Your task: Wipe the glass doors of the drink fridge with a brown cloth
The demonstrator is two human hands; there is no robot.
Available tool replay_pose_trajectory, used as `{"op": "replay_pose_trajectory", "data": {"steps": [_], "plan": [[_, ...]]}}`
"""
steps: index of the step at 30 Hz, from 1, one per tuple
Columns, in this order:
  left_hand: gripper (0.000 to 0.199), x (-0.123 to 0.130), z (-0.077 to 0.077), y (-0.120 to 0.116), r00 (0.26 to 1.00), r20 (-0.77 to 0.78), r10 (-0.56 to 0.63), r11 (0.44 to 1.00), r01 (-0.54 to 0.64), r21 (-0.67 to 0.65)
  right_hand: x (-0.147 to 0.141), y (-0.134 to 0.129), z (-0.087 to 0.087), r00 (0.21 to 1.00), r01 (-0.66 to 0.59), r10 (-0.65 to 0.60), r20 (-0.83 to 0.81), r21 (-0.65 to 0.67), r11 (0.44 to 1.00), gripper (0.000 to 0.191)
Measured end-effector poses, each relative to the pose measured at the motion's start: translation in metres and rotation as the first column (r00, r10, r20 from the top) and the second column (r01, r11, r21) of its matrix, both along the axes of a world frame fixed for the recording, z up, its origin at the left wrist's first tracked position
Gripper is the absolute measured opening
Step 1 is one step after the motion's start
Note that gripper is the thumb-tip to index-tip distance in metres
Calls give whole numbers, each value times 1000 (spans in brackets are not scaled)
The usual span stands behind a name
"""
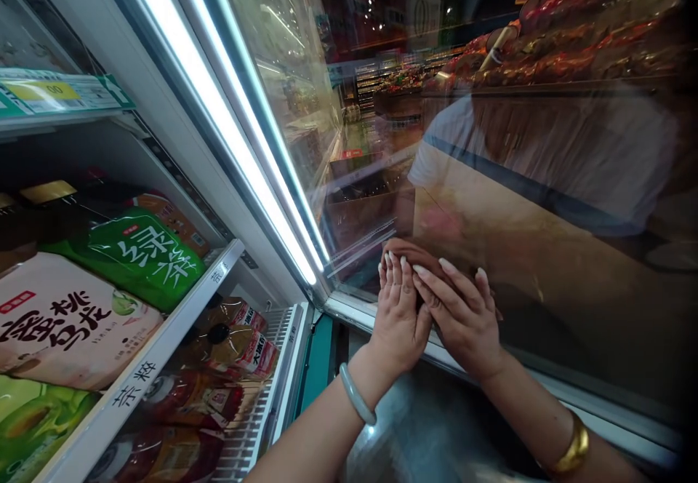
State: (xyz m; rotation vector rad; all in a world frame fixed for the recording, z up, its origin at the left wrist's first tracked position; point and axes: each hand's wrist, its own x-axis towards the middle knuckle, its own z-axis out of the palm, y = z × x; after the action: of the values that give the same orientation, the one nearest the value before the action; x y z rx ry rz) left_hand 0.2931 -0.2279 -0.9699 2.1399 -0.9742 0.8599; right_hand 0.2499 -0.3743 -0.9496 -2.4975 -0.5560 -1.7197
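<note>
My left hand (399, 319) and my right hand (466, 323) are side by side, low on the glass door (376, 210) of a fridge. Between them and the glass is a folded brown cloth (417, 252), its upper edge showing above my fingertips. The fingers of both hands are bent over the cloth and press it to the pane. Most of the cloth is hidden under my hands. A pale green bangle (357, 394) circles my left wrist, and a gold bracelet (574, 443) is on my right.
At left, a fridge shelf (177, 330) holds tea packs, among them a green one (150, 254) and a pink one (70, 323). Several bottles (240, 348) stand on the white wire rack (283, 345) below. A bright light strip (218, 119) runs along the door side. The glass carries reflections.
</note>
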Motion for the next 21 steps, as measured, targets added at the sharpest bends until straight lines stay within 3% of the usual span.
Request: {"op": "replay_pose_trajectory", "data": {"steps": [4,6,8,11,13,16,19,21], "plan": [[79,3,43,-23,990,128,-50,995,60,-77,-4,-17,38,994,28,-35,104,70,997,53],[81,-4,57,-36,985,142,-99,994,106,-41,-14,-30,40,987,54,-72,143,127,990,62],[82,-15,54,-43,982,117,-145,989,144,20,-24,-39,24,984,55,-81,157,161,985,68],[83,-27,29,-41,983,73,-171,983,166,79,-32,-42,-10,993,39,-59,106,176,984,72],[83,-27,13,-35,985,76,-152,987,148,61,-31,-39,-21,997,42,-52,61,161,986,73],[83,-21,15,-34,989,88,-118,993,116,21,-26,-37,-8,997,54,-59,49,101,993,70],[84,-19,36,-44,989,97,-111,993,113,-13,-25,-46,17,991,64,-75,114,96,993,70],[86,-22,46,-53,986,101,-135,990,137,-16,-28,-53,19,980,75,-101,171,154,985,72]]}}
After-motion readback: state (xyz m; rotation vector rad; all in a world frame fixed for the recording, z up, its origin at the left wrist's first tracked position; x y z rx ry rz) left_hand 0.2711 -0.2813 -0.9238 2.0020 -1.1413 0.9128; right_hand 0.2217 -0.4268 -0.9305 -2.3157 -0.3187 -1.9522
